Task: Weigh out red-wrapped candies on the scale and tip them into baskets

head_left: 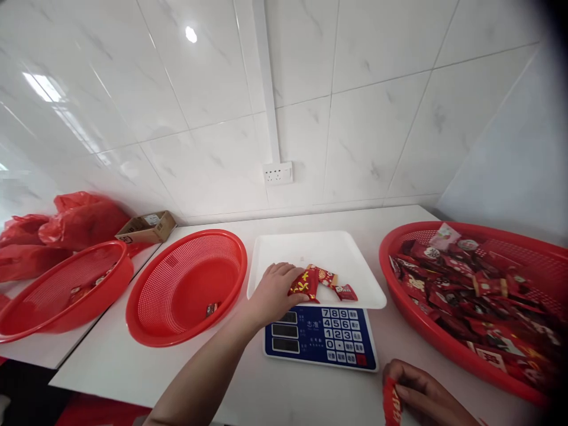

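Note:
My left hand reaches over the front of a white weighing tray, its fingers closed round a red snack packet with yellow print. Beside that packet on the tray lie a patterned red packet and a smaller red one. Below the tray shows the blue keypad panel of the scale; its displays look dark. At the lower right, near the table's front, my right hand pinches a red wrapper with pale lettering, partly cut off by the frame.
A large red basket full of red packets stands to the right. Left of the scale, another red basket holds one small packet. Farther left are a third basket, a cardboard box and red plastic bags. A tiled wall with a socket rises behind.

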`<state>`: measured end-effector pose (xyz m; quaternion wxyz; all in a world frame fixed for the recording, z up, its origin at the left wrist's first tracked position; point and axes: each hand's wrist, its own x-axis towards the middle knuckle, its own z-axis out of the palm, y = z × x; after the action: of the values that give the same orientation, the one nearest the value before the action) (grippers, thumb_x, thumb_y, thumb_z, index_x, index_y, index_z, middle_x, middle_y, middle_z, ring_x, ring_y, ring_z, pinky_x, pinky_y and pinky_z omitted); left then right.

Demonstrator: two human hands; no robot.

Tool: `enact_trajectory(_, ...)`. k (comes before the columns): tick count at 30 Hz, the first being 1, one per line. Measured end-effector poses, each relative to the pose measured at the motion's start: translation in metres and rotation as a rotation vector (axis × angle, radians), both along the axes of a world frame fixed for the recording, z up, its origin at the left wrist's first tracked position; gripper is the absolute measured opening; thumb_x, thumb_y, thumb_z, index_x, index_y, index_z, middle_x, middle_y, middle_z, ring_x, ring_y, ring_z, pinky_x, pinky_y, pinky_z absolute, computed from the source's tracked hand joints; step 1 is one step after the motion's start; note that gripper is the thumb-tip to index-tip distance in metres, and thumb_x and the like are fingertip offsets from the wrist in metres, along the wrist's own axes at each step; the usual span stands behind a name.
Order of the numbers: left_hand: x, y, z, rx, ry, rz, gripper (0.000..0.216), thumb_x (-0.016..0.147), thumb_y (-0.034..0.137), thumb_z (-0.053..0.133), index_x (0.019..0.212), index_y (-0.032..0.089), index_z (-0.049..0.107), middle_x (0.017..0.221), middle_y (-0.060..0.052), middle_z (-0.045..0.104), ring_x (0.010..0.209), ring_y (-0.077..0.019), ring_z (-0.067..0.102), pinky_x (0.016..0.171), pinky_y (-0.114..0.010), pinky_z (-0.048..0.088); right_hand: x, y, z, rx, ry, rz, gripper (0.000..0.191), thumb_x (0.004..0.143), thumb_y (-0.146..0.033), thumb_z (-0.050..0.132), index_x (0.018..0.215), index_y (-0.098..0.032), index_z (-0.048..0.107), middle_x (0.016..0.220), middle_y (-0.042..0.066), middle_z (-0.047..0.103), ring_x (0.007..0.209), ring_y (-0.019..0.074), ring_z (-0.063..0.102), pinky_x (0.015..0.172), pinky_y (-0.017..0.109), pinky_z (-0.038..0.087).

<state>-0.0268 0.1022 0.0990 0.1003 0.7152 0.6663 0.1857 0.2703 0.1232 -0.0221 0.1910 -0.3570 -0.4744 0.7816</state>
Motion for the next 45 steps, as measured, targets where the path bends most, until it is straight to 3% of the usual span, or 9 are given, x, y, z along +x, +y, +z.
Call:
enact_trajectory(5, 0.005, 0.005, -0.001, 0.016, -0.124, 0.076, 0.047, 0.076, 0.025, 0.070, 0.121, 0.026, 0.055, 0.113, -0.006, 0.056, 0.110, -0.0253, 0.052, 0.094, -0.040, 0.046, -0.003, -0.002, 0.006, -0.018, 0.012, -0.059, 0.033, 0.064, -0.051, 0.076, 0.069, -0.021, 0.063, 0.063, -0.002, 0.052, 0.062, 0.0137, 0.045, 0.062, 0.025, 0.037)
enact_trajectory(10, -0.008, -0.008, -0.001, 0.336, -0.268, 0.211, 0.022, 0.080, 0.018, 0.064, 0.101, 0.025, 0.063, 0.097, -0.003, 0.055, 0.089, -0.0165, 0.059, 0.078, -0.029, 0.053, -0.002, 0.001, 0.006, -0.043, 0.015, -0.028, 0.031, 0.066, -0.049, 0.074, 0.069, -0.020, 0.064, 0.063, -0.001, 0.052, 0.063, 0.0140, 0.045, 0.062, 0.026, 0.038)
enact_trajectory(14, -0.051, -0.037, 0.013, 0.706, -0.094, 0.560, 0.016, 0.085, 0.027, 0.060, 0.100, 0.025, 0.064, 0.102, -0.006, 0.055, 0.094, -0.0212, 0.058, 0.078, -0.035, 0.053, -0.002, 0.002, 0.005, -0.054, 0.036, 0.002, 0.029, 0.069, -0.049, 0.073, 0.071, -0.021, 0.065, 0.063, -0.001, 0.053, 0.063, 0.0140, 0.046, 0.063, 0.026, 0.039)
enact_trajectory(17, -0.071, -0.052, 0.022, 0.729, 0.126, 0.788, 0.019, 0.087, 0.030, 0.056, 0.103, 0.024, 0.064, 0.114, -0.010, 0.056, 0.109, -0.0296, 0.052, 0.090, -0.049, 0.046, -0.002, 0.003, 0.005, -0.073, 0.052, 0.017, 0.027, 0.070, -0.047, 0.072, 0.071, -0.021, 0.064, 0.063, -0.001, 0.054, 0.063, 0.0143, 0.047, 0.063, 0.026, 0.039)
enact_trajectory(20, -0.059, -0.044, 0.021, 0.545, 0.160, 0.608, 0.020, 0.089, 0.030, 0.053, 0.105, 0.024, 0.063, 0.111, -0.008, 0.062, 0.110, -0.0273, 0.053, 0.094, -0.046, 0.045, -0.003, 0.004, 0.005, -0.066, 0.046, 0.026, 0.028, 0.071, -0.048, 0.071, 0.071, -0.020, 0.064, 0.063, 0.000, 0.055, 0.064, 0.0150, 0.048, 0.063, 0.027, 0.040)
enact_trajectory(26, -0.005, 0.016, 0.006, -0.033, 0.122, 0.168, 0.033, 0.091, 0.035, 0.049, 0.121, 0.022, 0.053, 0.115, -0.007, 0.064, 0.113, -0.0244, 0.054, 0.091, -0.036, 0.046, -0.003, 0.000, 0.009, -0.019, 0.022, -0.029, 0.031, 0.067, -0.049, 0.074, 0.070, -0.020, 0.064, 0.064, -0.001, 0.053, 0.064, 0.0142, 0.046, 0.064, 0.027, 0.038)
enact_trajectory(30, 0.004, 0.040, 0.007, -0.114, 0.152, 0.112, 0.028, 0.085, 0.024, 0.053, 0.113, 0.018, 0.056, 0.103, -0.011, 0.064, 0.101, -0.0285, 0.058, 0.085, -0.040, 0.047, -0.003, -0.003, 0.007, 0.027, 0.016, -0.084, 0.034, 0.067, -0.052, 0.074, 0.069, -0.020, 0.064, 0.063, -0.002, 0.051, 0.063, 0.0128, 0.042, 0.063, 0.025, 0.036)
enact_trajectory(38, 0.024, 0.048, 0.011, -0.126, 0.126, -0.008, 0.060, 0.077, 0.016, 0.050, 0.134, 0.017, 0.032, 0.125, -0.011, 0.049, 0.115, -0.0220, 0.051, 0.095, -0.031, 0.042, -0.005, 0.002, 0.001, 0.088, 0.004, -0.025, 0.035, 0.068, -0.053, 0.071, 0.069, -0.019, 0.062, 0.064, -0.002, 0.049, 0.062, 0.0136, 0.042, 0.061, 0.027, 0.037)
enact_trajectory(45, 0.030, 0.068, 0.009, -0.254, 0.186, -0.130, 0.021, 0.071, 0.026, 0.057, 0.090, 0.018, 0.058, 0.107, -0.010, 0.055, 0.095, -0.0260, 0.059, 0.075, -0.035, 0.050, -0.003, -0.001, 0.004, 0.120, -0.028, -0.044, 0.037, 0.068, -0.055, 0.070, 0.069, -0.019, 0.062, 0.065, -0.001, 0.049, 0.063, 0.0146, 0.044, 0.063, 0.028, 0.038)
